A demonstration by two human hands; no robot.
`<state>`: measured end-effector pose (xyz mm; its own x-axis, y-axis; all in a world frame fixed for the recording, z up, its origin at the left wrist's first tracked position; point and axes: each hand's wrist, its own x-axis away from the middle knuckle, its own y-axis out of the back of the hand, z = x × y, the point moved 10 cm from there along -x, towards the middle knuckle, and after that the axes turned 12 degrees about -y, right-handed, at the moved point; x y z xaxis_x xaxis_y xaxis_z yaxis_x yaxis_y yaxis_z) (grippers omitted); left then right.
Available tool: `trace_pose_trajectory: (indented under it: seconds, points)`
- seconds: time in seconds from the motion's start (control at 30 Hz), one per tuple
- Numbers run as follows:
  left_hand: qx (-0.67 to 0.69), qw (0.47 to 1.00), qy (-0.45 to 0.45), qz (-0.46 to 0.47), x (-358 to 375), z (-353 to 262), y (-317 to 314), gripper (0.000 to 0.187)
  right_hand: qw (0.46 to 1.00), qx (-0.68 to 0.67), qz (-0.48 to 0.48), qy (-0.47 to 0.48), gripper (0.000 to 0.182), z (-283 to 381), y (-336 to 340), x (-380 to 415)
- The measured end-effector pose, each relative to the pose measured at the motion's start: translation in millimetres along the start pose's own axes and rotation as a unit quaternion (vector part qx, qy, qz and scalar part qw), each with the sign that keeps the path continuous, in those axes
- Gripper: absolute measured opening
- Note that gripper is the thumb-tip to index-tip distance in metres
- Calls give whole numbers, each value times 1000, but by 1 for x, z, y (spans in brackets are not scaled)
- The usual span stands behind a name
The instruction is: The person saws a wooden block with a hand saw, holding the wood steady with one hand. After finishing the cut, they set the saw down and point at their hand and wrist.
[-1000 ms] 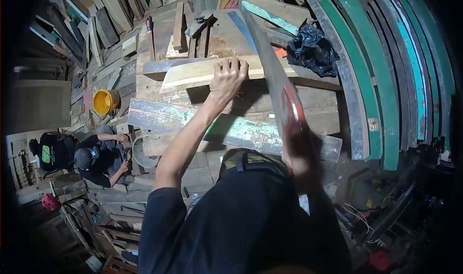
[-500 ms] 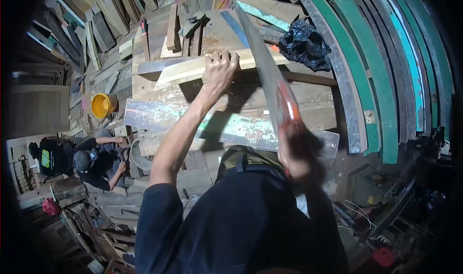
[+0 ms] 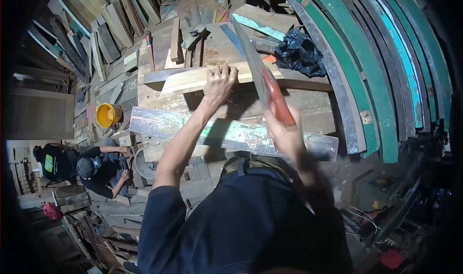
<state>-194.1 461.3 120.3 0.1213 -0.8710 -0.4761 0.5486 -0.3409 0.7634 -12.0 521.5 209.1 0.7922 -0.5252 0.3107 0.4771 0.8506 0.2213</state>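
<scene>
My left hand (image 3: 220, 83) is closed over a pale wooden board (image 3: 185, 82), fingers curled over its far edge. In my right hand (image 3: 284, 131) is a handsaw with a red-orange handle (image 3: 279, 102). The saw blade (image 3: 251, 54) lies across the board, to the right of my left hand, and points away from me. Whether its teeth sit in a cut cannot be made out. Behind the pale board runs a darker beam (image 3: 156, 79). Nearer to me lies a plank with worn, peeling paint (image 3: 241, 135).
A black plastic bag (image 3: 301, 54) lies right of the saw. Long green boards (image 3: 386, 115) lean at the right. A screwdriver (image 3: 149, 40) and wood offcuts (image 3: 175, 40) lie at the back. A yellow bucket (image 3: 108, 115) and a crouching person (image 3: 99, 170) are at the left.
My right hand has pushed the saw forward, away from my body, and the handle now sits closer to the board. My left hand keeps its hold. The view has shifted slightly.
</scene>
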Motion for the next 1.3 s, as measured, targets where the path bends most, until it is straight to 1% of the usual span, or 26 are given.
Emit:
trace_pose_trajectory:
  seconds: [0.03, 0.07, 0.1, 0.13, 0.23, 0.3, 0.37, 0.43, 0.47, 0.5, 0.57, 0.6, 0.63, 0.7, 0.8, 0.87, 0.9, 0.93, 1.03, 1.17, 1.2, 1.3]
  points:
    - [-11, 1000, 3, -10, 1, -1, -2, 19, 999, -19, -6, 25, 36, -7, 3, 13]
    - [-12, 1000, 6, 3, 0, 0, -4, 18, 998, -38, -10, 51, 37, -15, 6, 26]
    - [-9, 1000, 7, 20, 1, -1, -4, 18, 997, -76, 4, 32, 33, -35, 12, 34]
    - [-5, 1000, 0, 6, -2, 0, 0, 18, 993, -117, 17, 12, 29, -55, 21, 42]
    - [-9, 1000, -17, 13, -1, -3, 1, 19, 970, -236, 49, -40, 16, -101, 48, 58]
    - [-29, 999, -13, -4, 3, -10, 0, 19, 983, -181, 16, -33, 31, -69, 34, 42]
    - [-26, 1000, -12, -9, 3, -10, 1, 19, 997, -47, 8, -68, 45, -19, 5, -14]
    - [-3, 1000, -10, 3, 0, -4, 1, 19, 997, -26, 17, -69, 27, -16, -4, -19]
    - [-10, 999, -12, 32, 0, -3, -3, 19, 999, -40, -4, -11, 16, -10, -5, -9]
    - [-6, 1000, -7, 23, 2, -3, -2, 19, 999, -36, -16, 20, 15, -12, -2, 6]
    - [-3, 1000, 11, 0, -1, 0, -4, 20, 999, -28, -41, 23, 15, -27, 16, 44]
    - [3, 1000, 23, -7, -2, 2, -6, 20, 998, -31, -55, 0, 14, -39, 30, 60]
    - [9, 1000, 16, 25, -9, 6, 0, 18, 996, -38, -73, -33, 14, -52, 45, 76]
    - [17, 999, 25, 41, -11, 6, -8, 20, 989, -63, -112, -75, 13, -68, 74, 97]
    - [27, 999, 23, 21, -5, 2, -10, 22, 978, -90, -157, -100, 12, -82, 99, 125]
    - [32, 999, 18, 32, -6, 3, -10, 23, 974, -99, -175, -105, 12, -88, 104, 137]
    - [36, 998, 13, 41, -5, 1, -11, 23, 972, -105, -181, -107, 12, -90, 105, 141]
    - [-5, 1000, 12, 12, -6, 2, -4, 22, 970, -109, -187, -107, 11, -92, 105, 142]
    - [22, 1000, 21, 5, -1, -1, -2, 21, 968, -119, -196, -105, 10, -93, 105, 142]
    - [15, 999, 44, 3, 10, -9, -4, 19, 965, -129, -207, -99, 9, -94, 107, 138]
    - [40, 998, 48, 1, 15, -11, -5, 21, 965, -131, -207, -98, 9, -93, 107, 134]
    - [47, 998, 48, 12, 22, -14, 2, 26, 962, -137, -213, -101, 9, -97, 110, 133]
